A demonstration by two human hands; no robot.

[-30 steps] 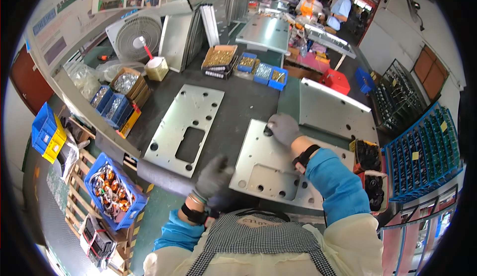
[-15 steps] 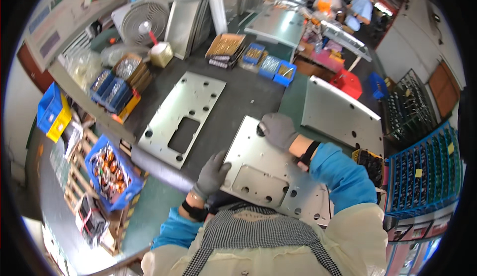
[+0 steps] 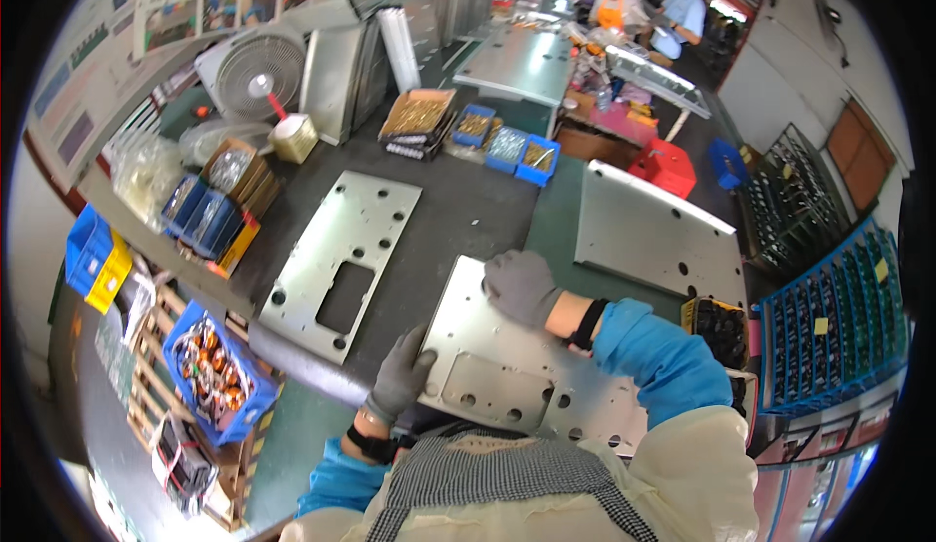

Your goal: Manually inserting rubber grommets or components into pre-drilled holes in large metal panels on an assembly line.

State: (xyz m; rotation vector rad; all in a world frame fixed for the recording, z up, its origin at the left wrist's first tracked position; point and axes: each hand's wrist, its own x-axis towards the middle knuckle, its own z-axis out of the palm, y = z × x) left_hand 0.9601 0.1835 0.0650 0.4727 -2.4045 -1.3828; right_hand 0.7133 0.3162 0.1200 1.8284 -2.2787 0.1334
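Observation:
A bare metal plate (image 3: 487,337) with round holes and a recessed panel lies on the dark bench in front of me. My left hand (image 3: 400,378), in a grey glove, rests against its left edge, fingers stretched out and thumb apart over the rim. My right hand (image 3: 522,289), also gloved, is closed on the plate's far part, its fingers curled under. Whatever is inside those fingers is hidden. Left of this plate lies a second metal plate (image 3: 375,225) with a large rectangular cutout, out of reach of both hands.
Boxes of small fasteners (image 3: 417,118) and blue bins (image 3: 507,147) line the bench's far side. A fan (image 3: 258,79) stands far left. A bent metal panel (image 3: 643,230) lies to the right. Lower left, a blue crate (image 3: 234,415) holds wound parts. Two people work in the distance.
The view has shifted, so the bench appears lower and further left. Both hands stay at the plate, with little movement relative to it.

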